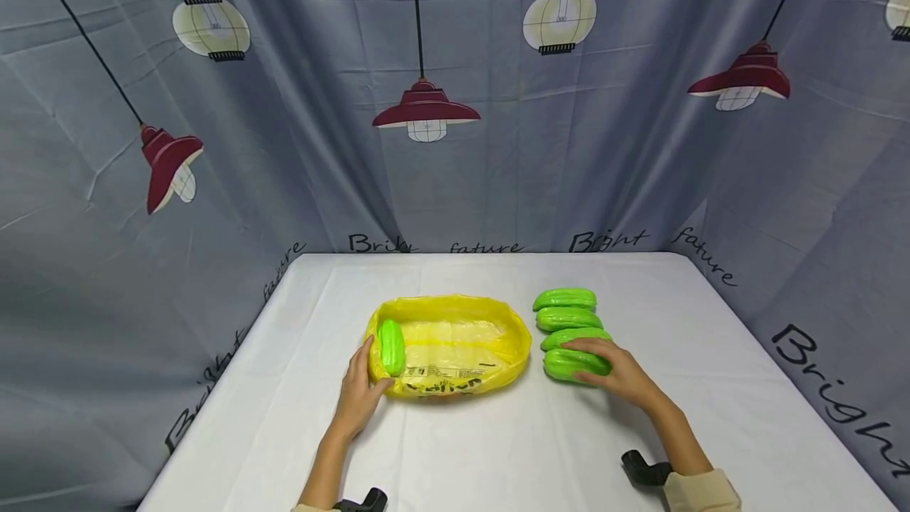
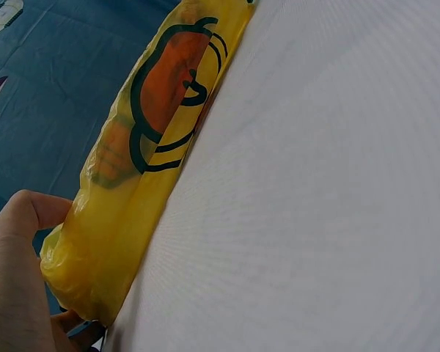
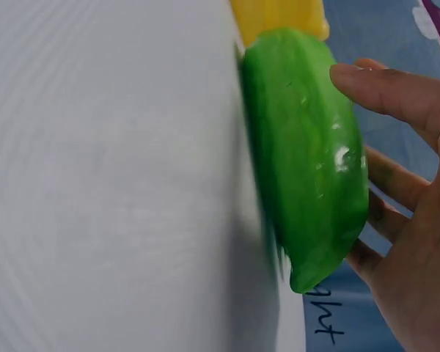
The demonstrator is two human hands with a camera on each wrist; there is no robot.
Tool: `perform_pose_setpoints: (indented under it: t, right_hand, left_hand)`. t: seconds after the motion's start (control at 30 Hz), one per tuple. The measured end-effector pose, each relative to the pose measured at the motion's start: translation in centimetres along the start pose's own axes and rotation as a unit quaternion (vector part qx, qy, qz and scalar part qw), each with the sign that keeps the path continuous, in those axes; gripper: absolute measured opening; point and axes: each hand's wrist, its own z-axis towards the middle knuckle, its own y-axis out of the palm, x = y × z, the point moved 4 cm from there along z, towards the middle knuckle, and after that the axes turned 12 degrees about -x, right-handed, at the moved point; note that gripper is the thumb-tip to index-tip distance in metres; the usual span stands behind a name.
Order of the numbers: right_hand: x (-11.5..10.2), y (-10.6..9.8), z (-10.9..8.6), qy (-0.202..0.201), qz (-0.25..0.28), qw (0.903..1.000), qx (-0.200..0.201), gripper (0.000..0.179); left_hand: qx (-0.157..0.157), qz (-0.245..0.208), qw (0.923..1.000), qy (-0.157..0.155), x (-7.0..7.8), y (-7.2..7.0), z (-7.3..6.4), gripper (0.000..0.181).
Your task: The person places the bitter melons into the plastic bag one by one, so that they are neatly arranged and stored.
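Note:
An opened-out yellow plastic bag [image 1: 498,376] stands at the table's middle, one green cucumber [image 1: 392,348] lying inside along its left wall. My left hand [image 1: 358,393] holds the bag's near left corner, thumb on the front and fingers round the left side. In the left wrist view, the bag's outer wall [image 2: 117,242] carries a dark-outlined orange print. My right hand [image 1: 622,374] grips the nearest cucumber [image 3: 304,154] of a short column on the right, thumb on its near side and fingers over the far side. Those fingers are partly hidden behind it in the right wrist view.
Beyond the gripped cucumber lie a second cucumber [image 1: 569,337], a third [image 1: 567,318] and another one [image 1: 565,299] farthest back, all roughly parallel. White cloth [image 1: 469,457] covers the table. Grey-blue curtains [image 1: 455,188] printed with lamps hang close round its back and sides.

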Motion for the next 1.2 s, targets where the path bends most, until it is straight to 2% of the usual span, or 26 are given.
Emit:
perform_pose_setpoints:
  t: [0.13,0.3,0.53,0.97,1.2]
  right_hand:
    - [0.7,0.2,-0.4,-0.01,-0.014,0.9998,-0.009,0.039]
    - [1.3,0.4,-0.5,-0.012,-0.013,0.9996,-0.024,0.033]
    - [1.6,0.4,-0.5,-0.007,-0.008,0.9991,-0.041,0.032]
    - [1.6,0.5,-0.9,0.043,0.036,0.9943,-0.091,0.042]
    - [1.4,0.6,-1.1,0.069,0.068,0.9873,-0.126,0.042]
  left_hand:
    - [-0.005,-0.003,0.9999,-0.009,-0.1,0.0,0.0,0.081]
    - [-0.011,-0.009,0.9999,-0.006,0.0,0.0,0.1,0.081]
    - [-0.011,-0.006,0.9999,-0.01,0.0,0.0,0.1,0.081]
    - [-0.014,-0.01,0.9998,-0.014,0.0,0.0,0.0,0.08]
    - [-0.01,-0.007,0.9999,-0.009,0.0,0.0,0.1,0.079]
